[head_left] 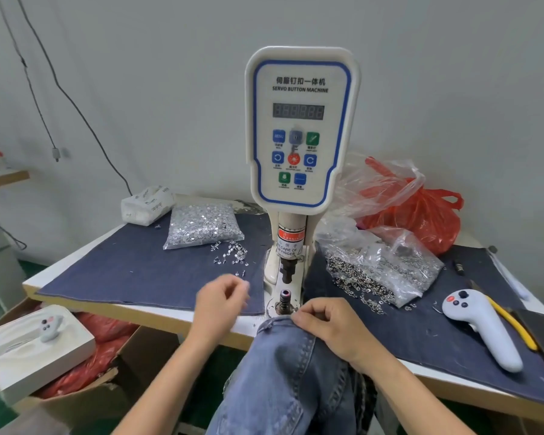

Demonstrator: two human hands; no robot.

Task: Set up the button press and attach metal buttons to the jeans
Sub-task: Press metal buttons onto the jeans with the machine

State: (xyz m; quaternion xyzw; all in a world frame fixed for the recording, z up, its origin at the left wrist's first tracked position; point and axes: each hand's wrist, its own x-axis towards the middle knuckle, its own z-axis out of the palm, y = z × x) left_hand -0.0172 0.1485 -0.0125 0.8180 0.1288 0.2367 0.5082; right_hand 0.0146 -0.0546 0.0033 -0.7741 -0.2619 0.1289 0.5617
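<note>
Two bare forearms showing from the bottom edge, no sleeves appearing, left hand (221,297) wearing no glove, right hand (326,325) likewise ungloved, no rings or watch showing

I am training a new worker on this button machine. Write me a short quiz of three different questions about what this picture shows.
1. True or false: the right hand pinches the edge of the jeans just in front of the lower die.
2. Multiple choice: where do the loose silver tacks lie? A) on the dark denim mat, left of the machine; B) inside the cardboard box; C) on the jeans.
3. Fill in: the number display on the servo button machine is ____ (lit / dark).

Key: 1 true; 2 A; 3 dark.
</note>
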